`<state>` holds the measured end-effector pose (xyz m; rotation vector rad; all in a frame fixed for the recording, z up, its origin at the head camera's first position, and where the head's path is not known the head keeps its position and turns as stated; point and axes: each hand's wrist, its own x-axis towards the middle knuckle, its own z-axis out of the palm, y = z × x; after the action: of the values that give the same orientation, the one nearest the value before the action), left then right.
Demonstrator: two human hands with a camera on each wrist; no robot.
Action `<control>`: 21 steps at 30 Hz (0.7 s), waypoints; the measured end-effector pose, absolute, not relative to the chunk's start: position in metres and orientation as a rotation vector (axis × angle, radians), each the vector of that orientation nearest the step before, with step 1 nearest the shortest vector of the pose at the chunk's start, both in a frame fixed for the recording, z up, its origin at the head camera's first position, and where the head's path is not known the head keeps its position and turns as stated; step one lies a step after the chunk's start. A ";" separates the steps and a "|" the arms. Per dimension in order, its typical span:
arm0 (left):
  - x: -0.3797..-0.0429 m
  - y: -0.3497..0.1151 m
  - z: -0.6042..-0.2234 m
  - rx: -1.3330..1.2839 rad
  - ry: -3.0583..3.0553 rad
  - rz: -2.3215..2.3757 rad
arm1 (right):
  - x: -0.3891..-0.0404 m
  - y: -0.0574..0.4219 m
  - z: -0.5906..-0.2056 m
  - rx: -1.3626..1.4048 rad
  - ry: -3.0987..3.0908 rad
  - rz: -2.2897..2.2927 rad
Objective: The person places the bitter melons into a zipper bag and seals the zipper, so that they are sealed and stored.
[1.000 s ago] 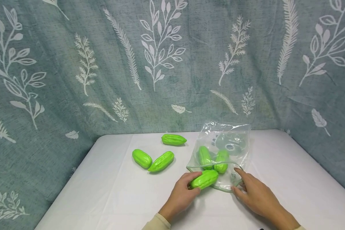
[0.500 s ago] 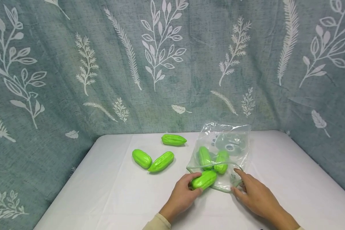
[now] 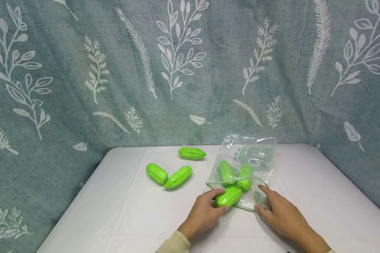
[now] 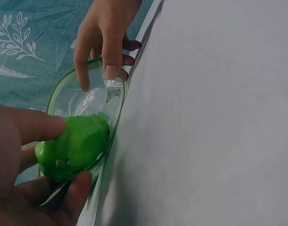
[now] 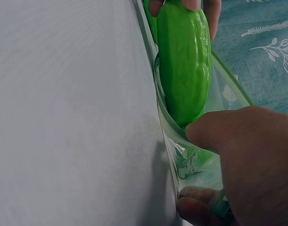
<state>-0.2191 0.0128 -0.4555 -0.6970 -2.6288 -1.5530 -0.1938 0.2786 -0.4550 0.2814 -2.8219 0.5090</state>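
Observation:
My left hand grips a green ridged bitter melon at its near end, thumb on one side and fingers on the other. The melon's far end is inside the mouth of a clear zip bag with a green rim. Two more bitter melons lie in the bag, one on the left and one on the right. At the mouth's right corner my right hand holds the rim between thumb and fingers, keeping the mouth spread. In the right wrist view the held melon passes the green rim close to my right hand's fingertip.
On the white table, left of the bag, lie three loose bitter melons: one at the back, one at the left and one beside it. A patterned green curtain stands behind the table.
My left hand has shifted slightly right, moving the bitter melon a little further into the bag's mouth. My right hand stays at the rim.

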 end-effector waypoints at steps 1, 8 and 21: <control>-0.219 0.013 -0.455 -0.708 -2.628 -1.527 | -0.194 0.279 -0.455 0.283 -2.821 0.511; -0.216 0.021 -0.446 -0.788 -2.650 -1.290 | -0.193 0.280 -0.455 0.279 -2.825 0.518; -0.215 0.036 -0.446 -0.808 -2.639 -1.047 | -0.194 0.280 -0.456 0.292 -2.817 0.508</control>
<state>-0.2154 0.0360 -0.4459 -0.8077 -2.6394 -1.0473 -0.1943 0.2804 -0.4563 0.2919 -2.8168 0.5084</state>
